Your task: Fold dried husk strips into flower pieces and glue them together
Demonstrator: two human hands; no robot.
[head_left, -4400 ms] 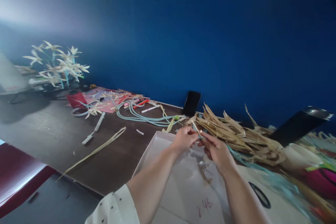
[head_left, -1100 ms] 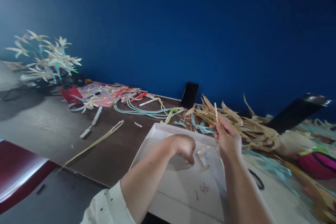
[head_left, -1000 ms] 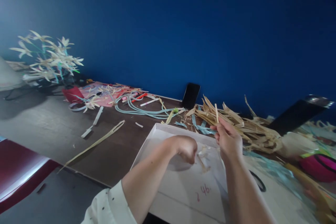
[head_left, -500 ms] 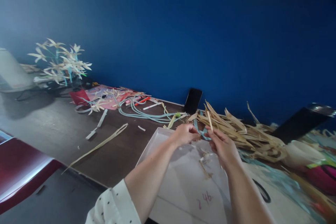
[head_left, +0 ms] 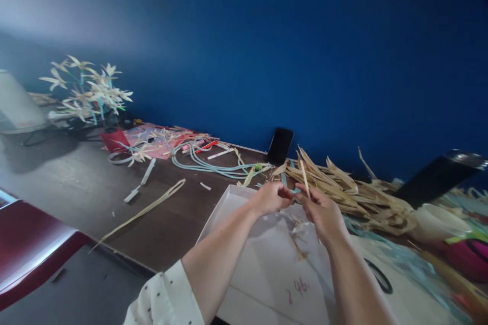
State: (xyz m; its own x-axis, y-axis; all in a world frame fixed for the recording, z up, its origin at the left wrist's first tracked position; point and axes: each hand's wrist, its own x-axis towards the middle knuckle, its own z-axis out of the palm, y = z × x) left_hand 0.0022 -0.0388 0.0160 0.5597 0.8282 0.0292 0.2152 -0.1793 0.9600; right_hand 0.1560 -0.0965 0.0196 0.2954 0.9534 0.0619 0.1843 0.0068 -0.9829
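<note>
My left hand [head_left: 272, 198] is closed in a pinch above the far end of a white box lid [head_left: 263, 264]. Its fingertips meet a short light-blue strip [head_left: 296, 190], mostly covered by the fingers. Close beside it, my right hand [head_left: 322, 216] is closed on a thin pale stick [head_left: 305, 177] that rises upright from between the fingers. The two hands' fingertips nearly touch, and what lies between them is partly hidden. Small dry scraps [head_left: 298, 249] rest in the lid below, which has red handwriting.
Dry corn husks [head_left: 351, 193] lie right of the hands, near a black bottle [head_left: 438, 177] and white cup [head_left: 440, 223]. A phone [head_left: 280, 145] leans on the blue partition [head_left: 244, 61]. Left are light-blue cords [head_left: 206, 166], husk flowers [head_left: 91, 89] and a pale strand [head_left: 145, 210].
My right hand has shifted slightly left, closer to my left hand, and less of the light-blue strip shows. The stick tilts a little differently; the things around stay put.
</note>
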